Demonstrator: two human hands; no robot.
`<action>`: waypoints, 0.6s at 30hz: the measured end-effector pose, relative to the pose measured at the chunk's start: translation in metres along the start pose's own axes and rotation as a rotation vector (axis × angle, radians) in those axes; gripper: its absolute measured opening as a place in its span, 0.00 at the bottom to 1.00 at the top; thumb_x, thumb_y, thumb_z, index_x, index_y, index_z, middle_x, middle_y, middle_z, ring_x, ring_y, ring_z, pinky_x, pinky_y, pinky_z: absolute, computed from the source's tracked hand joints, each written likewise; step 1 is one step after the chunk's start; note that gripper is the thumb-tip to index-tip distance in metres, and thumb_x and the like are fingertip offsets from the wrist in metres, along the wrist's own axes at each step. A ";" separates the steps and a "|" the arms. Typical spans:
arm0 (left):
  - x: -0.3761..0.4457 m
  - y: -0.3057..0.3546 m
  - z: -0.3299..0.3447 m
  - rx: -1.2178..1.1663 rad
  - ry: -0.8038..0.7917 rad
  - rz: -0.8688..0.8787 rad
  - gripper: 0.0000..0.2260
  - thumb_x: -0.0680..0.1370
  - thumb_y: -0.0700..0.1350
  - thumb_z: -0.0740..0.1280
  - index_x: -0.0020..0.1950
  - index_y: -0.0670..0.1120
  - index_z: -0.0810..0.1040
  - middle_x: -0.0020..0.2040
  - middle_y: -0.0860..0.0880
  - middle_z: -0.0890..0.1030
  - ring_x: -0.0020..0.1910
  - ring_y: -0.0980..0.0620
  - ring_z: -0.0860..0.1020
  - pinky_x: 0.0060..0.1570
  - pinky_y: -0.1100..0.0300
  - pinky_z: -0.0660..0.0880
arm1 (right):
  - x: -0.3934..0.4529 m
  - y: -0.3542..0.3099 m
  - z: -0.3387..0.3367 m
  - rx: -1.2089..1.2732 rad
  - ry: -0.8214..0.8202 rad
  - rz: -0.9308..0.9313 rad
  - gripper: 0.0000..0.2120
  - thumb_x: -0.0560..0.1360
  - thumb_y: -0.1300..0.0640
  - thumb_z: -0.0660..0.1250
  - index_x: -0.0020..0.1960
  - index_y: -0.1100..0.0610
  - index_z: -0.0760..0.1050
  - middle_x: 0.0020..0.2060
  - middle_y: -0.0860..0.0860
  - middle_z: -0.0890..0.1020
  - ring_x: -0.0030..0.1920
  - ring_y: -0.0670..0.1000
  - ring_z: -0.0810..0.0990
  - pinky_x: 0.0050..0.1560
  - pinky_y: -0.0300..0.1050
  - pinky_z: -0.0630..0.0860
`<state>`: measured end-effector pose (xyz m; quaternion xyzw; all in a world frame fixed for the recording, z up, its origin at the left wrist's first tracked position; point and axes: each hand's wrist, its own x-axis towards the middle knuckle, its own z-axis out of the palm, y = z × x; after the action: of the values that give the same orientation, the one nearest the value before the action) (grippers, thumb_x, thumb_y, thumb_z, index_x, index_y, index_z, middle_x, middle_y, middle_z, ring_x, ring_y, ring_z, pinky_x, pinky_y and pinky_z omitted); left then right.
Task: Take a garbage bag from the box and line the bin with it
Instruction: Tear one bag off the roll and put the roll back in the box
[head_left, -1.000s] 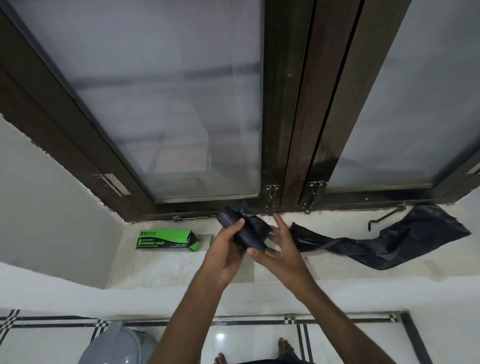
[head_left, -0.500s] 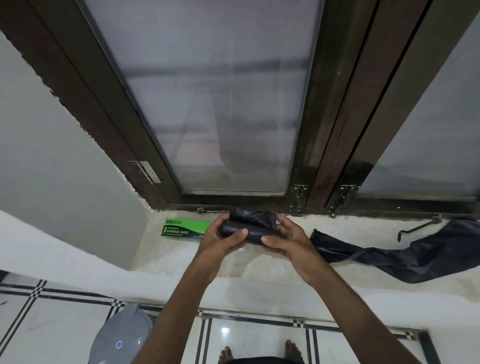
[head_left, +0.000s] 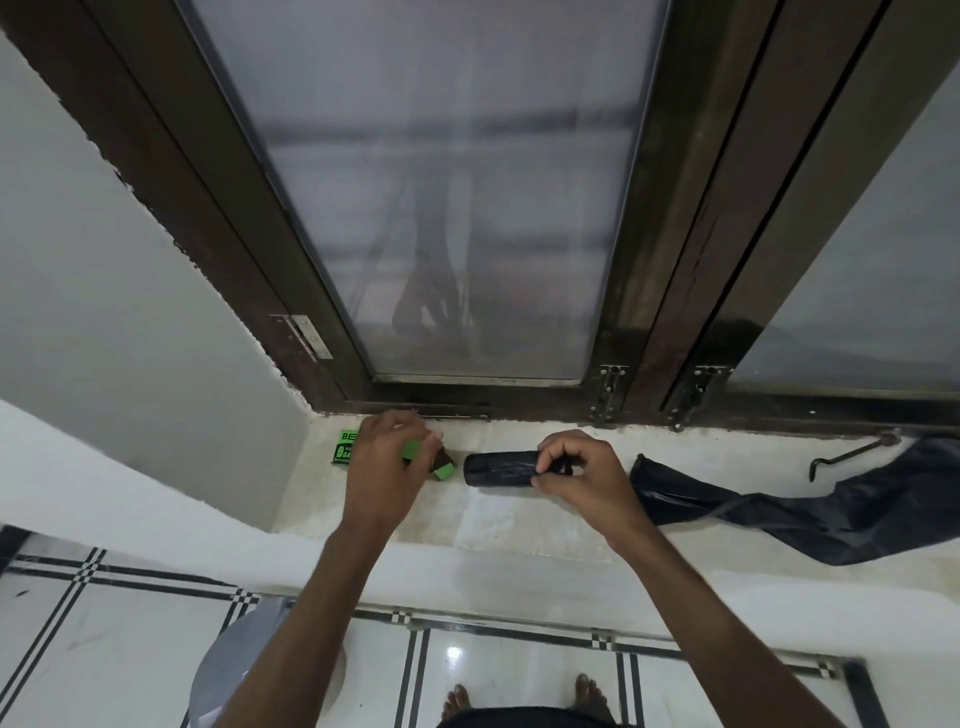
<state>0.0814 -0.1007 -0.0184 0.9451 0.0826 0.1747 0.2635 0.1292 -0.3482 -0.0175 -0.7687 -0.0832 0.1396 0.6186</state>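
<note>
At the sill's (head_left: 493, 525) left end our left hand (head_left: 387, 467) grips the green box (head_left: 344, 451) w/ flap open, right hand (head_left: 582, 475) pinches the bag roll (head_left: 500, 469) mid-sill, loose bag (head_left: 810, 506) lies right; next, probably re-box roll, then bag to bin (head_left: 234, 670) below.

- Dim, flat daylight filters through the frosted window panes (head_left: 457, 197).
- A small glare spot shines on the glossy floor tiles (head_left: 453, 653).
- Wide-angle distortion bends the window frame (head_left: 670, 208) towards the edges.
- Shadows are soft.
</note>
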 end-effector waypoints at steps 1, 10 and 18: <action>0.003 -0.001 0.001 0.066 -0.041 0.023 0.03 0.75 0.47 0.74 0.45 0.49 0.87 0.52 0.49 0.83 0.56 0.48 0.77 0.56 0.54 0.74 | 0.001 0.001 0.000 -0.024 0.006 -0.012 0.10 0.64 0.72 0.75 0.35 0.58 0.80 0.44 0.53 0.82 0.44 0.48 0.79 0.47 0.39 0.75; 0.003 0.005 0.009 0.309 -0.368 0.009 0.21 0.75 0.51 0.72 0.68 0.53 0.78 0.65 0.51 0.80 0.63 0.45 0.77 0.73 0.38 0.63 | 0.005 -0.001 0.007 -0.140 0.028 -0.056 0.10 0.64 0.70 0.74 0.36 0.56 0.82 0.44 0.50 0.82 0.46 0.44 0.80 0.49 0.30 0.74; 0.012 -0.001 -0.007 0.357 -0.595 0.050 0.37 0.71 0.55 0.76 0.77 0.50 0.66 0.75 0.49 0.72 0.73 0.46 0.70 0.73 0.44 0.63 | 0.014 -0.003 0.028 -0.164 -0.004 -0.063 0.11 0.65 0.68 0.75 0.37 0.52 0.83 0.45 0.46 0.81 0.48 0.43 0.80 0.50 0.29 0.74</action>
<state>0.0897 -0.0934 -0.0105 0.9875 0.0084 -0.1195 0.1020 0.1339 -0.3176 -0.0213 -0.8135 -0.1197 0.1142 0.5575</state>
